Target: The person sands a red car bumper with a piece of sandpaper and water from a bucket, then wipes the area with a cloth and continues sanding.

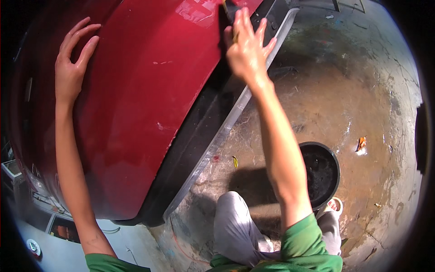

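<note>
My left hand [74,65] is at the red car body panel [136,90], with fingers curved and apart and nothing visible in them. Further right and higher, my right hand [247,50] rests at the panel's upper right edge, beside black trim [190,140], its fingers spread. A small yellowish thing shows between thumb and index finger; it is mostly hidden and I cannot make it out. The panel has a glossy surface with pale scuffs. A silvery step-like strip [195,172] runs diagonally along the trim.
A black round tub [321,181] stands on the wet, stained concrete floor [371,90] to my right, partly behind my forearm. Leaves [361,144] lie around it. My legs are below. Pale clutter [34,247] and a thin orange cord lie at the lower left.
</note>
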The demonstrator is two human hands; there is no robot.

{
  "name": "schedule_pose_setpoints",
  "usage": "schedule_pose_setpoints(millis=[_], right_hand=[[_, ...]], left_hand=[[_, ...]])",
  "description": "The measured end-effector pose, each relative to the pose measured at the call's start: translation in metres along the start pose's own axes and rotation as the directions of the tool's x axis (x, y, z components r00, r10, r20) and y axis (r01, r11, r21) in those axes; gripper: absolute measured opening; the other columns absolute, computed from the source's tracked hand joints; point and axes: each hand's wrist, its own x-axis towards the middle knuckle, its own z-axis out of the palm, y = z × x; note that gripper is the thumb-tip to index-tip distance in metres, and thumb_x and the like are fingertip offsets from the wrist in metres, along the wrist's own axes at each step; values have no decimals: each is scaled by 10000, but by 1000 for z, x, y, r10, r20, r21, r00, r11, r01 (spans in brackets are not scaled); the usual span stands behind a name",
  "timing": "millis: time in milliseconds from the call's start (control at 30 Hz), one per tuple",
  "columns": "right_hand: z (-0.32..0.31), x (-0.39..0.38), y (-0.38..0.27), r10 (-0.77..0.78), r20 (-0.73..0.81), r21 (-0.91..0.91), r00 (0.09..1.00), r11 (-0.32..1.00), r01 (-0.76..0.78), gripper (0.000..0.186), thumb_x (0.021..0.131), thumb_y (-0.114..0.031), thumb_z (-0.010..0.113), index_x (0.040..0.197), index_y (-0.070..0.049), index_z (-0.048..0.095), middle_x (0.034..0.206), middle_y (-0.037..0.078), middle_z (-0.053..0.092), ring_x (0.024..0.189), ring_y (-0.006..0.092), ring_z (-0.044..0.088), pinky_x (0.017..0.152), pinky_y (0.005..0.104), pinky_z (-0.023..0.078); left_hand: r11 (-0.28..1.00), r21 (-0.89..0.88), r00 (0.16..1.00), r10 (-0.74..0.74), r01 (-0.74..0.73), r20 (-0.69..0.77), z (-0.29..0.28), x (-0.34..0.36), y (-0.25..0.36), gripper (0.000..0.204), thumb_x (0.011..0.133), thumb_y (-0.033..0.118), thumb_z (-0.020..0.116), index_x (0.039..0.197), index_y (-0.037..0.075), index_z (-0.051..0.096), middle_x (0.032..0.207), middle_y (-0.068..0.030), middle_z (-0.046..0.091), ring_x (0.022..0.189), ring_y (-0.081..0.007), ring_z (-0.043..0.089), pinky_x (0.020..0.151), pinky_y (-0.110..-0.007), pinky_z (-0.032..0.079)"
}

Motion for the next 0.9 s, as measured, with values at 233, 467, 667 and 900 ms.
schedule_pose_setpoints(millis=[233, 467, 667, 900], right_hand=[[-45, -171, -152, -34, 505, 136, 862, 990, -41, 863, 810, -157, 688, 1589, -41, 337, 1714, 134, 198, 1575, 467, 71, 1129, 776, -24], [-57, -171, -127, -51, 354, 282, 934, 958, -55, 905, 787, -116, 704, 1613, -139, 335, 1712, 84, 233, 1581, 433, 94, 1153, 751, 26], [-44, -105, -68, 107, -161, 476, 981, 879, -18, 708, 760, 12, 602, 1464, -23, 531, 1549, 175, 496, 1461, 425, 408, 1213, 538, 284], [-27, -177, -149, -44, 239, 133, 970, 991, 12, 914, 677, -41, 609, 1565, -55, 393, 1697, 120, 268, 1566, 468, 139, 1151, 756, -36]], left_hand=[[999, 28, 999, -33, 33, 9, 0, -15, -15, 281, 963, 253, 692, 1216, 144, 748, 1430, -72, 615, 1368, -260, 537, 1153, -407, 398], [1000, -25, 999, 11, -10, 36, 1, -13, -26, 299, 993, 305, 653, 1253, 179, 734, 1457, -55, 596, 1392, -254, 521, 1170, -435, 413], [999, -36, 996, 25, -22, 84, -12, -20, -38, 326, 1017, 358, 606, 1291, 220, 718, 1477, -40, 586, 1423, -244, 497, 1182, -473, 423], [997, 72, 999, 40, -43, 31, -4, -19, -53, 314, 1015, 359, 607, 1285, 246, 723, 1471, -28, 595, 1415, -241, 508, 1207, -483, 383]])
